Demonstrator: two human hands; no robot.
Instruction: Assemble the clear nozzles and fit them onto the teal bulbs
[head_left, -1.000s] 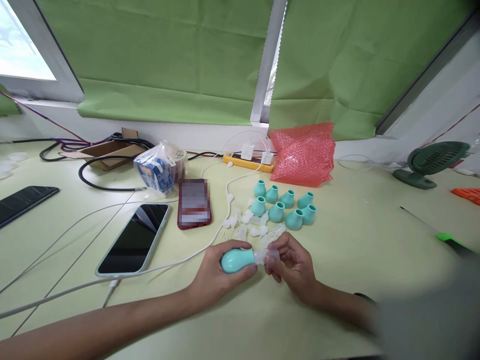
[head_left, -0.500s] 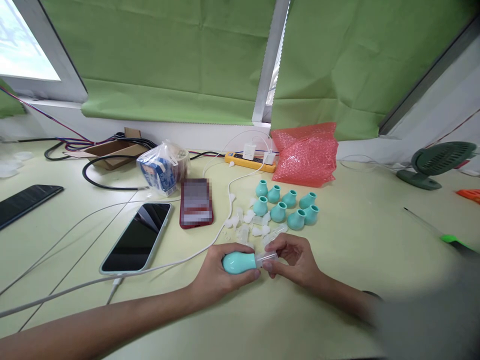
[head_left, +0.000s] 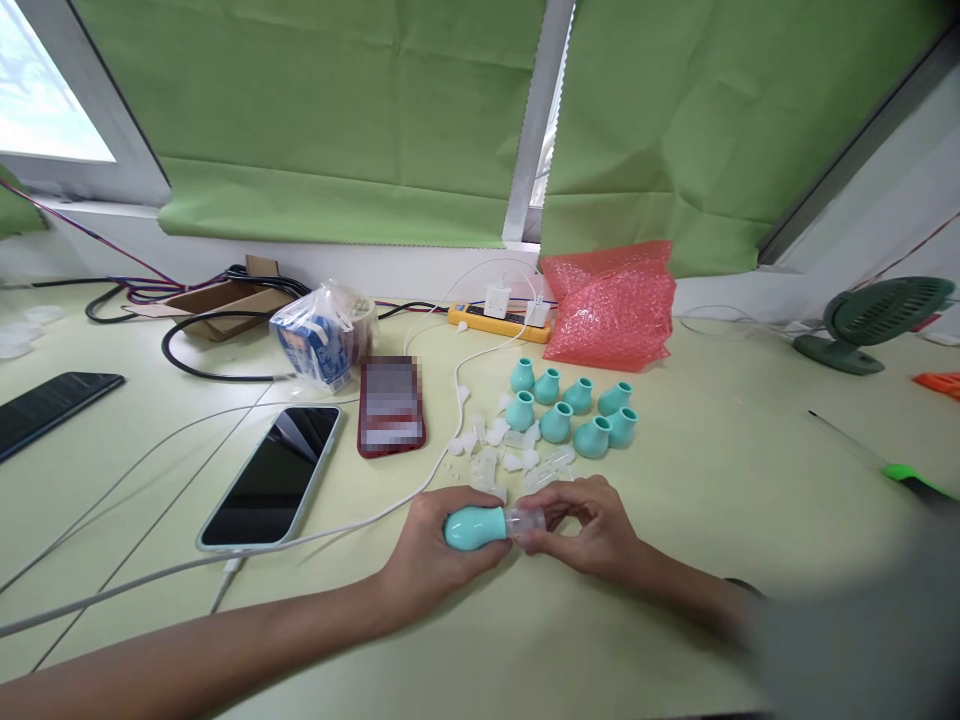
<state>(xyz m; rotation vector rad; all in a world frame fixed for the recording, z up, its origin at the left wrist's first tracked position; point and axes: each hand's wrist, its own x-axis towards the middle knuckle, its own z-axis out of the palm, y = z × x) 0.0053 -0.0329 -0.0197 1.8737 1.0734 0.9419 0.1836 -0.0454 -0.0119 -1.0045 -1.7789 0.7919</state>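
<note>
My left hand (head_left: 431,550) is wrapped round a teal rubber bulb (head_left: 472,527) that lies sideways just above the pale table. My right hand (head_left: 589,525) pinches a clear plastic tip (head_left: 527,520) that meets the bulb's neck. Just behind the hands lies a scatter of several small clear plastic parts (head_left: 502,455). Beyond them stand several more teal bulbs (head_left: 574,412) in a cluster, necks up or tilted.
A black-screen phone (head_left: 274,475) with a white cable lies left of my hands, a red phone (head_left: 390,405) and a wrapped blue carton (head_left: 319,340) behind it. Pink bubble wrap (head_left: 611,305), a yellow power strip (head_left: 499,322), a green fan (head_left: 874,320) and a green-handled tool (head_left: 911,483) lie further off.
My right hand has closed in on the bulb's neck, bringing the clear tip tighter against it. The left hand keeps its grip on the bulb.
</note>
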